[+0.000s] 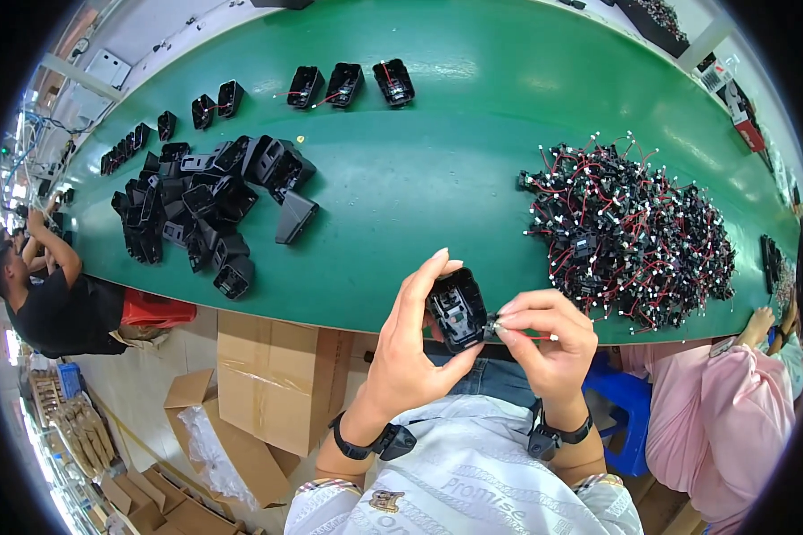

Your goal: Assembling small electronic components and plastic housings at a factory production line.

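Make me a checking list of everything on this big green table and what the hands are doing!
Surface: green table.
Job's things: black housing in left hand; right hand pinches a small part at its side.
Clutter: pile of black housings; row of housings behind it.
Grippers: both hands gripping.
Cables: heap of red-wired parts.
Surroundings: cardboard boxes, blue stool, people on both sides.

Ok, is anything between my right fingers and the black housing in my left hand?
Nothing visible: the right hand pinches right at the edge of the black housing, which the left hand holds above the table's edge.
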Demonstrator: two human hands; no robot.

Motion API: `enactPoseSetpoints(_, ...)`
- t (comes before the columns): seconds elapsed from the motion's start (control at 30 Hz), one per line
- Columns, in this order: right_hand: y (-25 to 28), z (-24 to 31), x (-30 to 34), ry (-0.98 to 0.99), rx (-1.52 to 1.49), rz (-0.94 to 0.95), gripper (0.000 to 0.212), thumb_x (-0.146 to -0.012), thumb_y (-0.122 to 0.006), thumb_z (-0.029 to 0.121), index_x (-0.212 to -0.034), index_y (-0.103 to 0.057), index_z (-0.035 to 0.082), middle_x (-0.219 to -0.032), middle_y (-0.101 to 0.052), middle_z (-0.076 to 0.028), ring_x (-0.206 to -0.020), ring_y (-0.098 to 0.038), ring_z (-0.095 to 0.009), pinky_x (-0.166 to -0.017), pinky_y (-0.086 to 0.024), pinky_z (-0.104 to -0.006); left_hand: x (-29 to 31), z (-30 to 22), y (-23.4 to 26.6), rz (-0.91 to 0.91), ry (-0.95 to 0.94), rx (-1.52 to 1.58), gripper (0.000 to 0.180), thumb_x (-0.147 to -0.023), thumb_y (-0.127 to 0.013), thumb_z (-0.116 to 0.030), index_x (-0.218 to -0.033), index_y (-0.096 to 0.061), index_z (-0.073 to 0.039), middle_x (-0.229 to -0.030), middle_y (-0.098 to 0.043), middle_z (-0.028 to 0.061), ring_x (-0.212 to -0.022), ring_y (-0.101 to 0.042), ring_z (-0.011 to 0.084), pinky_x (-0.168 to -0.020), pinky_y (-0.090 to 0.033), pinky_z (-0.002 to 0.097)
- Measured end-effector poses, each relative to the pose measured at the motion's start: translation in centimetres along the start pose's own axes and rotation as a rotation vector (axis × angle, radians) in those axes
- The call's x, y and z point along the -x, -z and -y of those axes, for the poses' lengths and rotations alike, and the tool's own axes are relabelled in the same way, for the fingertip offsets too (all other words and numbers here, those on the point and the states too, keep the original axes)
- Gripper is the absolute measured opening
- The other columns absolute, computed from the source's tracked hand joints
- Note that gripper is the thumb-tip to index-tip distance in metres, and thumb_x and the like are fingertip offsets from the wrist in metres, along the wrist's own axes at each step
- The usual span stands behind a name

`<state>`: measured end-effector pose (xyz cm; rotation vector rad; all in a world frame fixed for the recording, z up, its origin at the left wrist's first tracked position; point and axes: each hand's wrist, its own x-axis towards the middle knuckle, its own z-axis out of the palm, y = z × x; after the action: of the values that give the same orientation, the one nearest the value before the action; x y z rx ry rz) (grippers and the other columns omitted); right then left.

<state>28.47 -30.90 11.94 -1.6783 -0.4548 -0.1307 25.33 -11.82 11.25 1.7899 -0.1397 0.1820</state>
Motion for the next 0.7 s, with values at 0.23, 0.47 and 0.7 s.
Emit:
enactPoseSetpoints(0.23,-0.1,0.7,-0.5,0.211,0.275,-0.010,0.019,-0.078,-0.077,-0.009,-0.091,-0.068,0.001,-0.105,-0.072,-0.018,-0.082,-0.070,-0.021,-0.070,-0.058,-0.0293,-0.1,-0.4,-0.4,0.026,-0.016,0.015,0.099,-0.070,-0.083,0.000,-0.156,-0.035,-0.004,-0.141,-0.056,0.0171,-0.123,-0.061,0.0289,-0.078,-0.058,0.0307)
enactPoseSetpoints(0.47,0.2,0.4,-0.3,0.128,0.190,-0.009,0.019,-0.079,-0.074,-0.010,-0.093,-0.066,0.000,-0.101,-0.072,-0.018,-0.081,-0.069,-0.021,-0.069,-0.057,-0.0290,-0.4,-0.1,-0.8,0.053,-0.019,0.007,0.095,-0.071,-0.083,-0.001,-0.154,-0.037,-0.003,-0.140,-0.056,0.0177,-0.121,-0.062,0.0297,-0.076,-0.059,0.0312)
enactPoseSetpoints(0.7,0.7,0.7,-0.4,0.014,0.190,0.036,0.017,-0.081,-0.076,-0.007,-0.097,-0.074,-0.002,-0.089,-0.071,-0.012,-0.077,-0.068,-0.018,-0.065,-0.055,-0.0269,-0.6,0.1,-1.0,0.035,-0.036,-0.028,0.093,-0.070,-0.084,-0.001,-0.152,-0.039,-0.003,-0.139,-0.056,0.0181,-0.118,-0.064,0.0295,-0.076,-0.060,0.0307)
